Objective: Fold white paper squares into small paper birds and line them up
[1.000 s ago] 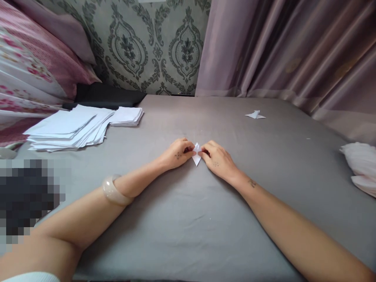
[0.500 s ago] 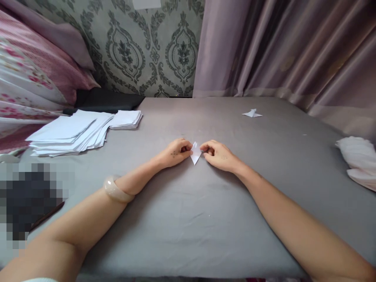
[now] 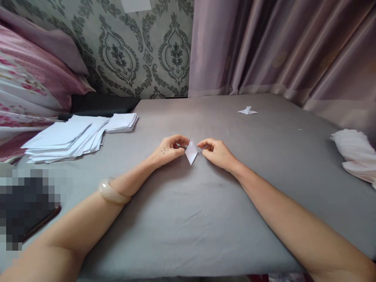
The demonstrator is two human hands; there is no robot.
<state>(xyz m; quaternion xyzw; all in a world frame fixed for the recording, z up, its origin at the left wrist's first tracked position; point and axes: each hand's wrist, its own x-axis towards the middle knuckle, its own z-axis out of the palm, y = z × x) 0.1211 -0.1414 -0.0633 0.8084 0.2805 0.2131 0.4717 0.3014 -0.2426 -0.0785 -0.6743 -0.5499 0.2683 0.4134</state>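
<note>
On the grey cloth-covered desk (image 3: 164, 243), one pale bangle (image 3: 113, 192) is worn on the left forearm. At the near left, one dark object (image 3: 28, 207) is obscured by pixelation, so it cannot be identified.

Farther in, one folded white paper (image 3: 191, 154) is laid flat at the middle of the desk, between the two hands. It is shaped like a diamond; its long axis is directed near to far, with one sharp tip pointed toward the person and the other toward the wall. The left hand (image 3: 169, 150) is held just beside its left corner, thumb and index finger parted; whether the paper is touched by the thumb cannot be told. The right hand (image 3: 216, 152) is held just off the right corner, its thumb and index finger parted and nothing pinched.

One white cloth bundle (image 3: 357, 152) is seen at the right edge. At the left, two stacks are set side by side: one large fanned stack (image 3: 66, 137) and one smaller stack (image 3: 121, 122). One folded paper figure (image 3: 248, 111) is placed at the far right, in front of the mauve curtain (image 3: 223, 47). One white sheet (image 3: 136, 4) is seen high on the patterned wall (image 3: 147, 58).
</note>
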